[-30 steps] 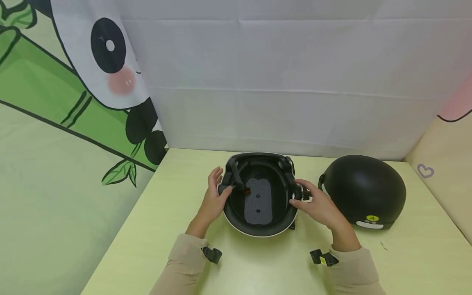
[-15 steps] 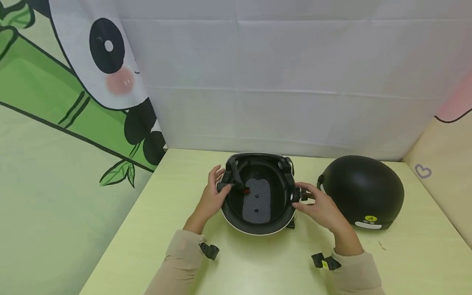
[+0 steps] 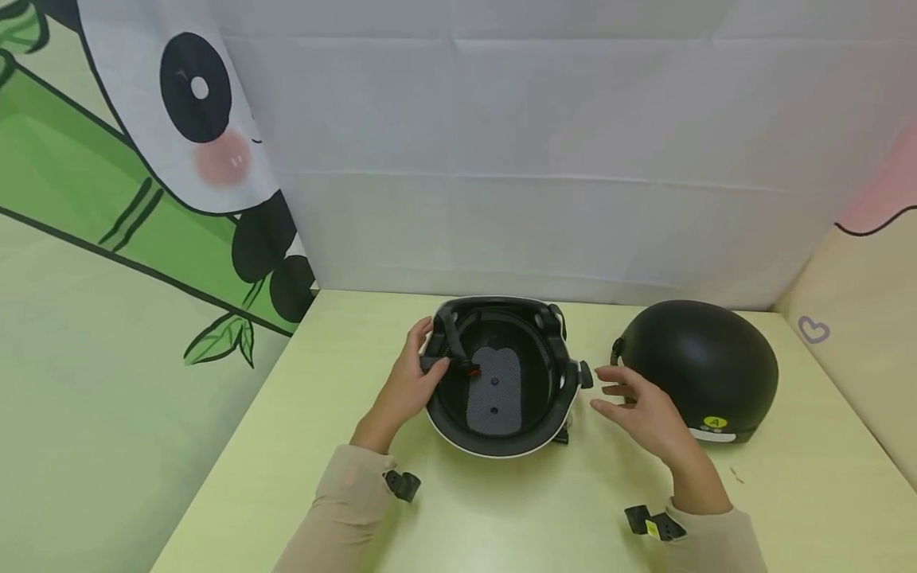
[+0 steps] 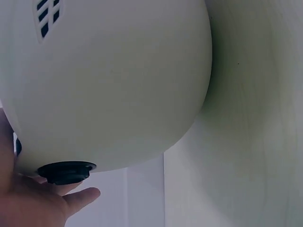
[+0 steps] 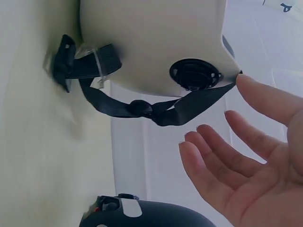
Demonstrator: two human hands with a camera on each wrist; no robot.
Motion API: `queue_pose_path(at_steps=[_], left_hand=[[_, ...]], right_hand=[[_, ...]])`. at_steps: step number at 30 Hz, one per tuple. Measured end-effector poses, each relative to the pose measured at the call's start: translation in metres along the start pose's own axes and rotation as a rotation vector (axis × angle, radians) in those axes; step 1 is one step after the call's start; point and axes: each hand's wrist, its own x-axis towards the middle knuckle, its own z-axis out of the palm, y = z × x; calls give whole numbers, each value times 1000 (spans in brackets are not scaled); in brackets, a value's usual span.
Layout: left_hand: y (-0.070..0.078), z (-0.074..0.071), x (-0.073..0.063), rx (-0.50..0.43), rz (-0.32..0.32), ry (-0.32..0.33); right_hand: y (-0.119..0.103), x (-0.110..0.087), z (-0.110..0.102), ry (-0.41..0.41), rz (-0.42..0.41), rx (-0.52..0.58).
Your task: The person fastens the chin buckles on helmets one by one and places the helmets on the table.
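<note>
A white helmet (image 3: 494, 442) lies upside down on the table, its black padded inside facing up. My left hand (image 3: 408, 386) grips its left rim, thumb over the edge and fingers outside. A black chin strap (image 3: 453, 334) crosses the rim near that thumb. In the left wrist view, the smooth white shell fills much of the picture, with a black round fitting (image 4: 66, 172) by the fingers. To the right of the helmet, my right hand (image 3: 648, 410) holds nothing, fingers spread and loosely bent. From the right wrist, a strap (image 5: 189, 106) with a buckle (image 5: 64, 64) hangs along the shell.
A black helmet (image 3: 698, 362) with a yellow "A" sticker (image 3: 715, 422) sits dome up on the table (image 3: 501, 525), right behind my right hand. A white cloth wall (image 3: 501, 159) closes off the back, and a panda-printed sheet (image 3: 143, 278) borders the left.
My right hand has let go of the white helmet's right rim and moved off to the right. The left hand keeps its grip, and the helmet stays in place.
</note>
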Motion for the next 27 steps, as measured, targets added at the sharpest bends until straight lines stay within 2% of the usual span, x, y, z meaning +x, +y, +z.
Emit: queue_pose_path(at_steps=[9,12,17,22,27], left_hand=[[9,-2,6,222,87,6],[13,-1,8,294,97,15],[19,4,12,400,137,20],[21,8,15,465,147,5],[22,10,15,477,144,3]], right_hand=[[15,1,5,-30,-14,44],[22,3,8,-44,-15,63],[30,3,12,-49,13,62],[36,4,16,-66,31,95],[43,7,23,-113,31,177]])
